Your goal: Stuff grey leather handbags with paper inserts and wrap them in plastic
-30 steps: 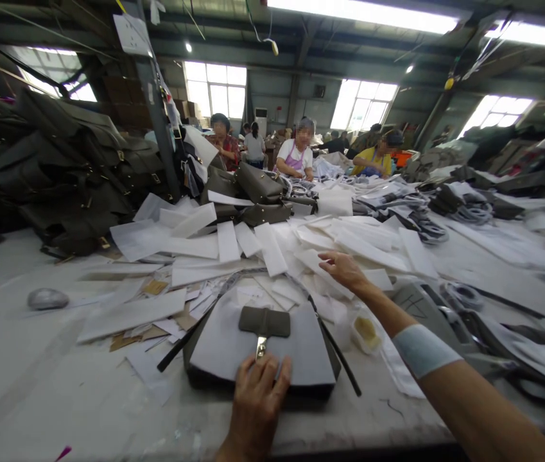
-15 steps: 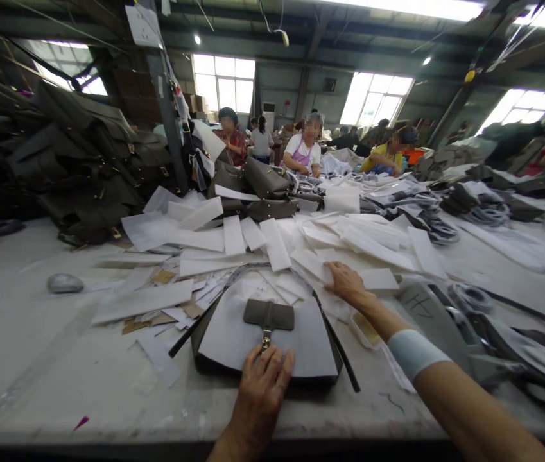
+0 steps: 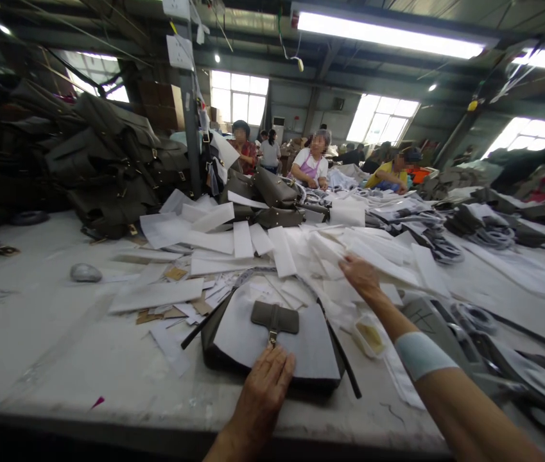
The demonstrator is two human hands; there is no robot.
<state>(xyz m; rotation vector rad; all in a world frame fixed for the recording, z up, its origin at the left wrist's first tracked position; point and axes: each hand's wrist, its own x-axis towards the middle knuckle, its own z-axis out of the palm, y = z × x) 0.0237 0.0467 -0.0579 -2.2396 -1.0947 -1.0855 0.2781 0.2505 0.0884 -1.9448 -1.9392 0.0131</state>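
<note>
A dark olive handbag (image 3: 233,369) lies flat at the near table edge, its front covered by white paper with an olive tab and gold clasp (image 3: 275,319) on top. My left hand (image 3: 263,390) rests flat on the bag's near side, fingers out, just below the clasp. My right hand (image 3: 361,273) reaches forward into the heap of white paper strips (image 3: 349,247); its fingers close on a strip there. A pale band wraps that forearm.
More olive bags are stacked at the left (image 3: 103,167) and mid-table (image 3: 272,189). A small tub (image 3: 368,335) sits right of the bag, a grey lump (image 3: 85,273) at left. Straps and parts (image 3: 488,237) crowd the right. Several people work at the far end.
My right hand moved a little farther forward and up into the paper strips and closed on one. The left hand stayed on the bag. The camera shifted slightly.
</note>
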